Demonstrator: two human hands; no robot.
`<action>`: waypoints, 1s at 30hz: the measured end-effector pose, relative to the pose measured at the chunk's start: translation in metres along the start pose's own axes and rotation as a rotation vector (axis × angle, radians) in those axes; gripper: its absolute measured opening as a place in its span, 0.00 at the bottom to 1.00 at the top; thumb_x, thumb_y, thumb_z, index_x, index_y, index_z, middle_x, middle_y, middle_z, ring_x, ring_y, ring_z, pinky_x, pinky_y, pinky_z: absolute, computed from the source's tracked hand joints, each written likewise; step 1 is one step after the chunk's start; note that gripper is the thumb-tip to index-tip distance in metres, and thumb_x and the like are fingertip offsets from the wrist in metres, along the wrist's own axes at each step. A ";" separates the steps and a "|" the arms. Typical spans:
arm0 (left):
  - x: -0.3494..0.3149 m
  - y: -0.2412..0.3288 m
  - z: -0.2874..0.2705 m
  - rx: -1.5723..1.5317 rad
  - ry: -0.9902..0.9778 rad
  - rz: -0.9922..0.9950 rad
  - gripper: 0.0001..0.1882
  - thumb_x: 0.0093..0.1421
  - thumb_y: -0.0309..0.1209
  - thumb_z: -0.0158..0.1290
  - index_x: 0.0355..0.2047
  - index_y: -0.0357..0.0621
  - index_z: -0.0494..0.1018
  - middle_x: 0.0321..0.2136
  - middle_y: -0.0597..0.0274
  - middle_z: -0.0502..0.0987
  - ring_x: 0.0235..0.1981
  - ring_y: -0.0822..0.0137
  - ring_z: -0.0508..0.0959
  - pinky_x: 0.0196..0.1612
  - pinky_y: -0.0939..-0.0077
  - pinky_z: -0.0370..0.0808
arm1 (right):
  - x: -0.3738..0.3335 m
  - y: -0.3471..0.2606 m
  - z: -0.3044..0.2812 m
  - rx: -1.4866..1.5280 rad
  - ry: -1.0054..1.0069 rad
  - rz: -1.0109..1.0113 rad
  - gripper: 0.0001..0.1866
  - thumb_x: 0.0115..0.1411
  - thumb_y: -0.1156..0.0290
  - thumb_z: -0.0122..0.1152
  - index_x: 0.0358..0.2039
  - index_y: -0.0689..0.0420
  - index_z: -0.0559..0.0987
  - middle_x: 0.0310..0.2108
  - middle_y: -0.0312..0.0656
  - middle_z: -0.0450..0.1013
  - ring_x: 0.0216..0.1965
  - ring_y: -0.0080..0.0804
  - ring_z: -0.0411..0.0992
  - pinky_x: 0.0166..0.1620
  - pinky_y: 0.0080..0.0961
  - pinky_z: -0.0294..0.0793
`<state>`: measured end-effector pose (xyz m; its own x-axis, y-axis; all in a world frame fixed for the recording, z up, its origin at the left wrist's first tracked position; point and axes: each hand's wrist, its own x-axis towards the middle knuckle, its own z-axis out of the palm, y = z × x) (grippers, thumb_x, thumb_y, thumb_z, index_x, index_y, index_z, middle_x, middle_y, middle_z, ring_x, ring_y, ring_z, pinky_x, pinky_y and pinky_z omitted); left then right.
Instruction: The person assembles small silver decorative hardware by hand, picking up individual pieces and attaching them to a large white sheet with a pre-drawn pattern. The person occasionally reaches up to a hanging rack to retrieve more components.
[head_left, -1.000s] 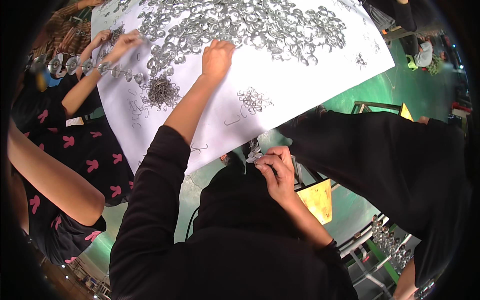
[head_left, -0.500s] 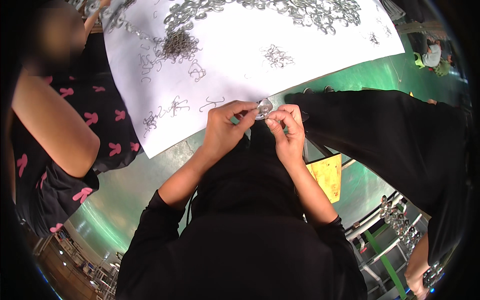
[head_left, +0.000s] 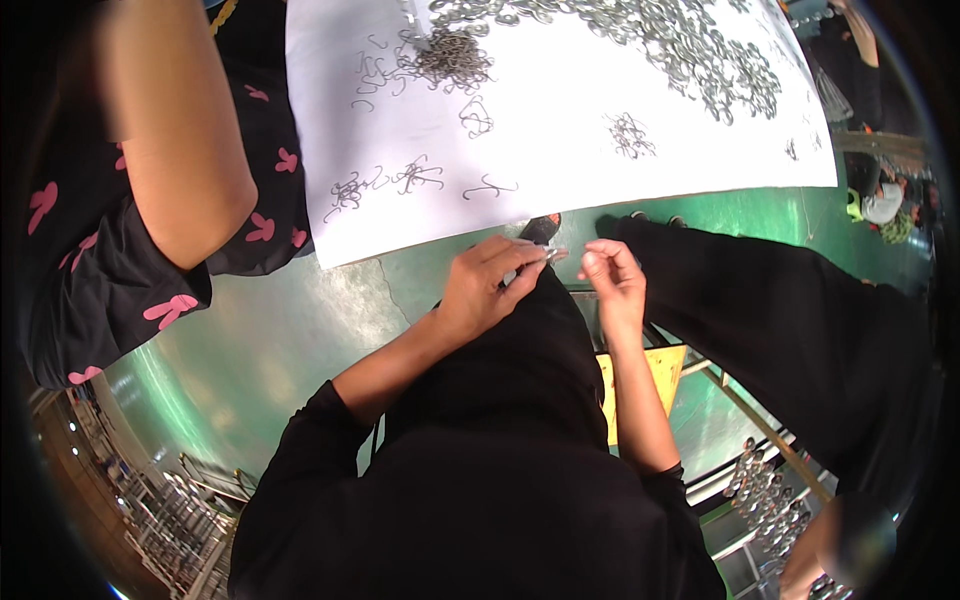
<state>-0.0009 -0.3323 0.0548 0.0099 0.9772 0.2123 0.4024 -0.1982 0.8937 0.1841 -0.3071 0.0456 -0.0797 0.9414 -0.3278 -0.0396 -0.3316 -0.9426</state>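
Half a second ago the thumbs and fingers of both hands met at one silvery metal disc, turned nearly face-on; now the right hand [head_left: 620, 285] has drawn off to the side, leaving a gap, and the metal disc [head_left: 552, 256] stays with the left hand [head_left: 482, 285], seen almost edge-on. A second ago that left hand was up at the heap of discs. The view has shifted too, so the white-topped table [head_left: 560, 165] sits further to the right in it. The disc lies at the very tips of the left thumb and forefinger, which pinch it, and it juts out toward the right hand, just beyond the table's near edge and above the wearer's dark-clothed lap. The right thumb and forefinger are bent close to each other, apart from the disc; whether they press together or grip something small, I cannot tell. On the table, the heap of metal discs [head_left: 690, 60] spreads along the far side, with a dense pile of wire hooks [head_left: 452, 60] to its left and a looser cluster of hooks [head_left: 630, 136] nearer the right hand.
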 end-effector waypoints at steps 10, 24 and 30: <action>-0.013 0.000 -0.002 -0.007 0.074 0.019 0.09 0.49 0.21 0.58 0.33 0.40 0.76 0.29 0.59 0.78 0.28 0.62 0.76 0.34 0.71 0.74 | 0.190 -0.015 0.117 -1.006 -0.263 -0.178 0.09 0.55 0.64 0.59 0.32 0.56 0.79 0.34 0.41 0.76 0.37 0.38 0.75 0.39 0.32 0.72; -0.028 -0.004 -0.002 -0.014 0.170 -0.041 0.09 0.49 0.23 0.58 0.33 0.39 0.76 0.29 0.59 0.78 0.29 0.61 0.77 0.31 0.71 0.76 | 0.190 0.001 0.098 -1.047 -0.646 -0.299 0.04 0.54 0.70 0.56 0.27 0.53 0.79 0.30 0.41 0.77 0.36 0.37 0.75 0.41 0.32 0.72; -0.030 -0.004 -0.005 -0.015 0.134 -0.073 0.09 0.49 0.23 0.58 0.33 0.39 0.76 0.30 0.59 0.77 0.29 0.60 0.77 0.32 0.70 0.76 | 0.203 -0.010 0.127 -1.164 -0.502 -0.584 0.06 0.54 0.68 0.59 0.31 0.55 0.78 0.34 0.39 0.72 0.37 0.41 0.73 0.39 0.34 0.71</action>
<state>-0.0075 -0.3615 0.0469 -0.1421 0.9702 0.1963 0.3842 -0.1287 0.9142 0.0418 -0.1203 -0.0036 -0.6927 0.7195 -0.0498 0.6307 0.5709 -0.5257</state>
